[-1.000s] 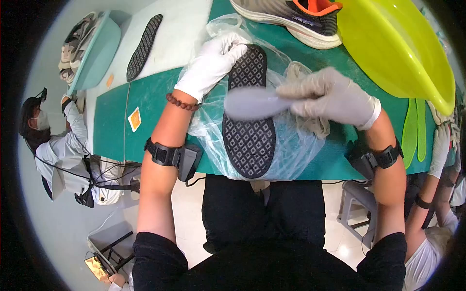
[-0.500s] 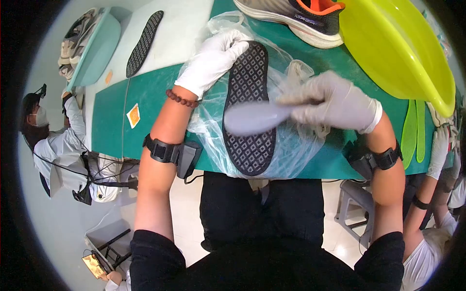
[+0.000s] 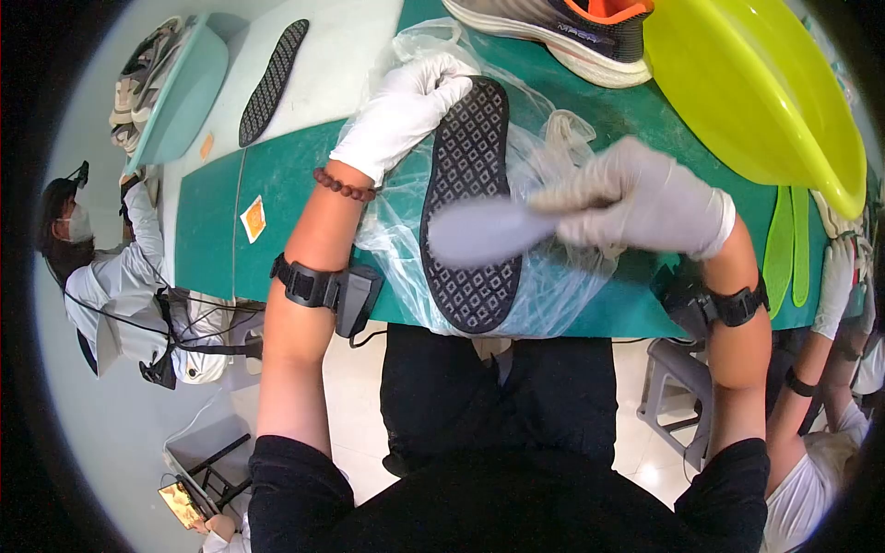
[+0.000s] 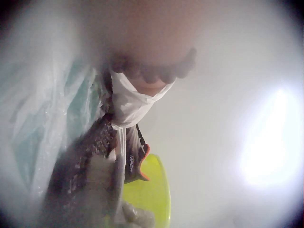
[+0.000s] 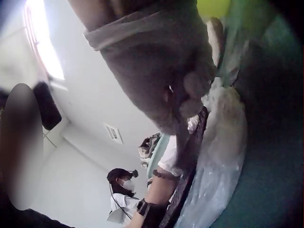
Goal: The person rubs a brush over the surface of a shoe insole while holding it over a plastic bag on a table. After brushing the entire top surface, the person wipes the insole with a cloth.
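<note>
A black insole with a diamond pattern [image 3: 470,157] lies on crumpled clear plastic [image 3: 406,249] on the green table. My white-gloved left hand [image 3: 401,115] pinches the insole's upper left edge between thumb and fingers. In my gloved right hand [image 3: 641,198] is a pale, blurred, paddle-shaped tool [image 3: 489,232], its wide end over the lower half of the insole. The left wrist view shows the left glove [image 4: 130,107] beside the dark insole [image 4: 76,175]. In the right wrist view the right glove [image 5: 152,66] is dark, and the tool is hard to make out.
A running shoe [image 3: 590,41] and a yellow-green basin [image 3: 747,92] stand at the back right, green insoles [image 3: 781,249] near the right edge. Another black insole [image 3: 274,85] lies on the white surface at left, near a light blue basin of shoes [image 3: 198,92]. People sit on both sides.
The tool in my right hand has shifted down the insole from its middle towards its lower half. My left hand keeps its grip at the upper edge.
</note>
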`<state>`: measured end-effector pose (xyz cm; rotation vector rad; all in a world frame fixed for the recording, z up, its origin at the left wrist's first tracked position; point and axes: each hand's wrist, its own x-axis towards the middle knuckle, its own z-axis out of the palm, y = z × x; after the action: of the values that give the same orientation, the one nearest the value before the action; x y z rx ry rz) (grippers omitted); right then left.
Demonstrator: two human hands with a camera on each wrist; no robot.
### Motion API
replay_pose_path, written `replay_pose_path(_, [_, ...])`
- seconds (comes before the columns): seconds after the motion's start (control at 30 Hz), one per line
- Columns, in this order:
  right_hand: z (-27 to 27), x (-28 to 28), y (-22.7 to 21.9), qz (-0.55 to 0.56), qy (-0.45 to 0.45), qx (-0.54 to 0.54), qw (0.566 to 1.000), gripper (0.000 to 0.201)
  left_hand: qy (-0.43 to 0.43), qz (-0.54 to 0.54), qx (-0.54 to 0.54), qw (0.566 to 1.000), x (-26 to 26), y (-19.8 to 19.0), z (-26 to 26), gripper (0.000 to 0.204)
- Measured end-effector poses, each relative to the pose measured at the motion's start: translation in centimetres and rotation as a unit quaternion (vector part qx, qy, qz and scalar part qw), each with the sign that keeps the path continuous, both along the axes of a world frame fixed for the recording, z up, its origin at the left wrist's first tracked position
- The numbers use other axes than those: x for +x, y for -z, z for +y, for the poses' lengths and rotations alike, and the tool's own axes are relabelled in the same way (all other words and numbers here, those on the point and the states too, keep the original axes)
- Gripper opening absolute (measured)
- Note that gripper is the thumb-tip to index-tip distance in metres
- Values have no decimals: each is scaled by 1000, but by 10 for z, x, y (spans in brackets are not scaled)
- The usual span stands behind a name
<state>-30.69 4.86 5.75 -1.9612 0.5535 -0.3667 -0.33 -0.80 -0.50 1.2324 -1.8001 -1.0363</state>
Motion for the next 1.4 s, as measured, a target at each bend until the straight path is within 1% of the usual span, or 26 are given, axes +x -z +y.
replay_pose_path(0.03, [3,-1,-13,89,-27,70,993,39,-1,-4,-1,1000,2,0,-1,20])
replay_pose_path(0.1, [4,2,-10,62,-10,80,995,38,-1,-13,2,1000,3,1,-2,19])
replay_pose_path(0.13, [5,4,-3,40,55,88,994,38,0,-5,6,1000,2,1,-1,19])
replay_pose_path(0.2, [4,9,11,-1,181,101,978,37,-1,13,11,1000,0,-1,0,18])
replay_pose_path(0.3, [2,3,7,-5,92,115,989,36,-1,-7,8,1000,4,2,-3,17])
replay_pose_path(0.33, [3,1,8,-2,39,61,997,37,1,-10,7,1000,3,0,-3,17])
replay_pose_path(0.43, [2,0,-8,48,19,82,995,37,5,-10,8,1000,2,-3,0,17])
replay_pose_path(0.47, [1,2,2,25,61,67,996,37,6,-2,10,1000,3,0,-2,17])
replay_pose_path(0.57, [-1,7,17,-6,157,77,985,36,-1,-1,12,1000,0,-1,0,16])
replay_pose_path(0.6, [-1,4,15,10,111,127,986,37,-5,-5,11,1000,0,-2,1,16])
replay_pose_path(0.7, [5,-1,5,38,-14,73,997,37,-10,-28,10,1000,2,-2,1,15])
replay_pose_path(0.73, [6,1,0,36,12,98,994,37,-9,-1,0,1000,1,0,1,15])
replay_pose_path(0.83, [-1,5,10,14,134,94,986,37,-11,-35,-20,999,-4,-5,1,16])
replay_pose_path(0.87, [-1,4,7,33,176,60,982,36,-30,-53,20,998,-4,-10,5,17])
replay_pose_path(0.97, [-2,-1,16,-24,60,87,994,37,-25,-59,5,998,-2,-9,3,16])
replay_pose_path(1.0, [-1,-3,13,2,11,37,999,38,-12,-18,9,1000,-1,-5,2,17])
replay_pose_path(1.1, [-2,1,11,0,53,40,998,38,0,-24,5,1000,3,-3,1,18])
replay_pose_path(1.13, [-3,2,14,-4,97,98,990,40,-5,-29,12,999,3,-4,1,18])
replay_pose_path(1.23, [-5,5,17,-12,170,45,984,40,-15,-46,21,999,1,-6,2,18])
replay_pose_path(1.3, [-3,0,14,4,77,58,995,38,-18,-68,10,997,1,-7,3,18])
replay_pose_path(1.37, [-1,-3,9,28,-3,59,998,37,-5,-65,-4,998,4,-6,1,19])
replay_pose_path(1.4, [0,-1,4,45,-20,95,994,37,-3,-66,-1,998,4,-5,0,18])
